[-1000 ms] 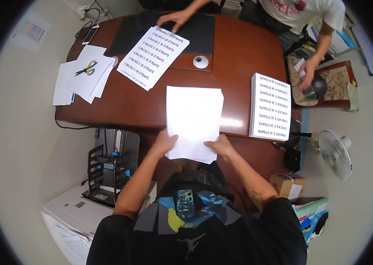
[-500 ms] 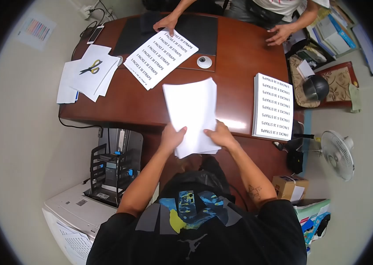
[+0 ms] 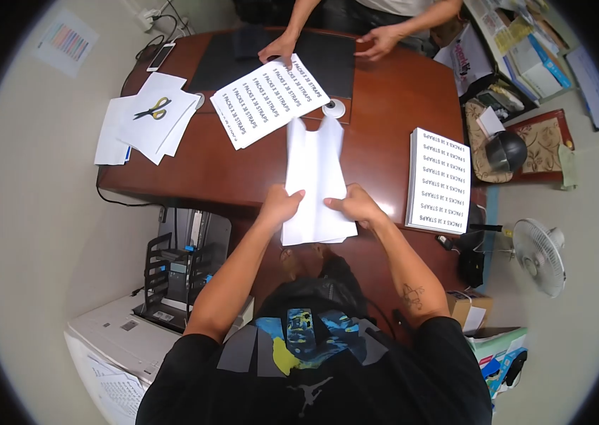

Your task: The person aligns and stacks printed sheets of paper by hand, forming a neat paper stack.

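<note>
A stack of blank white paper (image 3: pixel 315 166) is held upright by its sides between my two hands, over the desk's near edge, its sheets bowed inward. My left hand (image 3: pixel 283 204) grips the left side with the thumb on the face. On the right side my right hand (image 3: pixel 355 205) grips it the same way. Beyond it a printed stack (image 3: pixel 267 95) lies at an angle, with a co-worker's hand (image 3: pixel 280 49) on its far edge. Another printed stack (image 3: pixel 440 180) rests at the desk's right end.
Scissors (image 3: pixel 153 109) lie on loose white sheets (image 3: pixel 166 134) at the left, near a phone (image 3: pixel 161 57). A round white object (image 3: pixel 333 108) sits behind my paper. A fan (image 3: pixel 539 256) stands at the right, a printer (image 3: pixel 112 336) at the lower left.
The paper in my hands has bent inward, its top edge now curved. The co-worker's other hand has moved left, towards the printed stack, which has turned slightly.
</note>
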Demonstrator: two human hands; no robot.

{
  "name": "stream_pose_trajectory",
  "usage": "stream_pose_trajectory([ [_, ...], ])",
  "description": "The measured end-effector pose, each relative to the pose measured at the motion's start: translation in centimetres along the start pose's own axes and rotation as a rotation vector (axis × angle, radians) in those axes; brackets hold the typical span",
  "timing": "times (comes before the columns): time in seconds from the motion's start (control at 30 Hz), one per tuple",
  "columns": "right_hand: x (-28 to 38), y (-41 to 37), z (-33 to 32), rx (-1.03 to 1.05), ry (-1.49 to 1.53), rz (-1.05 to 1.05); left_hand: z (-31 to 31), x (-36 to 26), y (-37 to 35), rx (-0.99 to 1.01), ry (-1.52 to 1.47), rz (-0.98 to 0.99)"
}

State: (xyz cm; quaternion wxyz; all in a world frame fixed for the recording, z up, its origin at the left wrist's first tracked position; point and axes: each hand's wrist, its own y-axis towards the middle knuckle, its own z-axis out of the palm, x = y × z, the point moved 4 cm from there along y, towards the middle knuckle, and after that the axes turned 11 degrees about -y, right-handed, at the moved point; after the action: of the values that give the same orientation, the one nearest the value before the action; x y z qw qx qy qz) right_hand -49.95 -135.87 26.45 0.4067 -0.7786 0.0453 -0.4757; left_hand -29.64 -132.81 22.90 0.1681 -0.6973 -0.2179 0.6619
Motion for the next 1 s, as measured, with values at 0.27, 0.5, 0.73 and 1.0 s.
stream_pose_trajectory([
  [0.27, -2.8, 3.6, -1.4, 0.017, 0.253, 0.036, -1.2, 0.0, 1.2, -0.047, -0.173, -0.134],
  [0.5, 4.2, -1.0, -5.2, 0.116, 0.162, -0.279, -2.5, -4.4, -0.9, 0.177, -0.580, -0.014],
  [0.73, 3.5, -2.0, -6.1, -0.246, 0.032, -0.560, -3.0, -7.0, -1.2, 0.107, -0.466, 0.332],
  [1.0, 4.6, -1.5, -5.4, -0.563, 0.177, -0.748, -1.1, -9.4, -0.1, -0.025, -0.336, 0.663],
])
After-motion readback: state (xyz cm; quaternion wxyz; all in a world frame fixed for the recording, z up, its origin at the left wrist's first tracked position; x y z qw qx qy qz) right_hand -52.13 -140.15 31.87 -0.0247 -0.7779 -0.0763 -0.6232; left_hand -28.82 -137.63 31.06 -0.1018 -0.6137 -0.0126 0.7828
